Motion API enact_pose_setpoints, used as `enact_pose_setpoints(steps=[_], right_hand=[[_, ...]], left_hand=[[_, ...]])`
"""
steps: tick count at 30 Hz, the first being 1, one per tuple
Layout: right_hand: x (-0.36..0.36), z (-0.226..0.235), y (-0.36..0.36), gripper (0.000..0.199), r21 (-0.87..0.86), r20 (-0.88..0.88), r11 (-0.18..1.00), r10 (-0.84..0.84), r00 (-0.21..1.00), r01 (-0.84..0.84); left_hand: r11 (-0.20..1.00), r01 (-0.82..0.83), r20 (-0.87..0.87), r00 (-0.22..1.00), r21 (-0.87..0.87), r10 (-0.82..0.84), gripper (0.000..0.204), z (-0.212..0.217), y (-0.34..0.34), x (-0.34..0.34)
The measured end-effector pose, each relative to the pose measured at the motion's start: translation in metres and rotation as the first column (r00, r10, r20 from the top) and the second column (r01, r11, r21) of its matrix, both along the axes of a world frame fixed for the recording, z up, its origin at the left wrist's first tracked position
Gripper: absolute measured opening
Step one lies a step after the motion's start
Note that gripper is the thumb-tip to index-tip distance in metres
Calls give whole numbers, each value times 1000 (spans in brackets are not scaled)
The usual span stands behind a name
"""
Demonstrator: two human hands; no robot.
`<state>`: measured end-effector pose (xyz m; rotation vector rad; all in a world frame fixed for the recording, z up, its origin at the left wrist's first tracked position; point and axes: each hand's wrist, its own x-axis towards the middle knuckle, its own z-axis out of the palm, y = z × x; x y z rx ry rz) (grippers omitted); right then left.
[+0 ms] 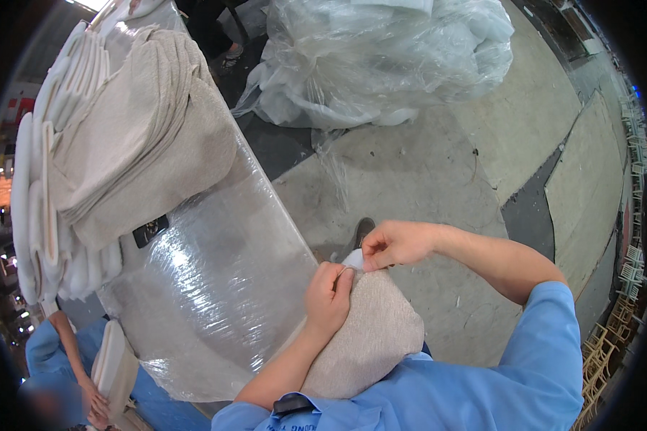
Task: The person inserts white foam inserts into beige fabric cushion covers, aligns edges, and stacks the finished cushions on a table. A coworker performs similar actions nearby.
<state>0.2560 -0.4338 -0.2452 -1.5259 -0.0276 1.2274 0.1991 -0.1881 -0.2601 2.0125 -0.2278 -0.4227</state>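
A beige, textured cushion cover (377,327) rests against my body, with white padding (354,258) showing at its far end. My left hand (328,298) is closed on the cover's edge, the thumb pressed against the fingers. Just right of it, my right hand (397,243) pinches at the same end, beside the white padding. Whether its fingertips hold only the fabric or also some padding is hidden. The two hands are close together, and the cover hangs down between my forearms.
A film-covered table (216,280) stands on my left, bearing a pile of beige covers (144,136), white pads (32,208) and a small black object (151,230). Ahead lies a big clear plastic bag (381,65). At lower left, a co-worker's hand (93,402) holds a pale cushion (113,363).
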Motion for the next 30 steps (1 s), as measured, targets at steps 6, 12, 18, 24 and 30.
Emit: enact_pose_setpoints(steps=[6, 12, 18, 24, 30], right_hand=[[-47, 14, 25, 9, 97, 558, 968, -246, 792, 233], [-95, 26, 68, 18, 79, 360, 853, -507, 783, 516], [-82, 25, 65, 35, -194, 33, 978, -75, 997, 80], [-82, 28, 71, 23, -72, 115, 993, -83, 990, 92], [-82, 37, 96, 18, -86, 385, 961, -212, 898, 264]], left_hand=[[995, -76, 82, 993, -71, 81, 15, 11, 13, -22], [994, -107, 169, 979, -29, 110, 14, 23, 45, -60], [996, -85, 199, 977, 20, 80, 15, 16, 61, -89], [995, -101, 153, 983, -13, 102, 19, 22, 56, -85], [983, -137, 42, 990, 123, 133, 27, 29, 72, -66]])
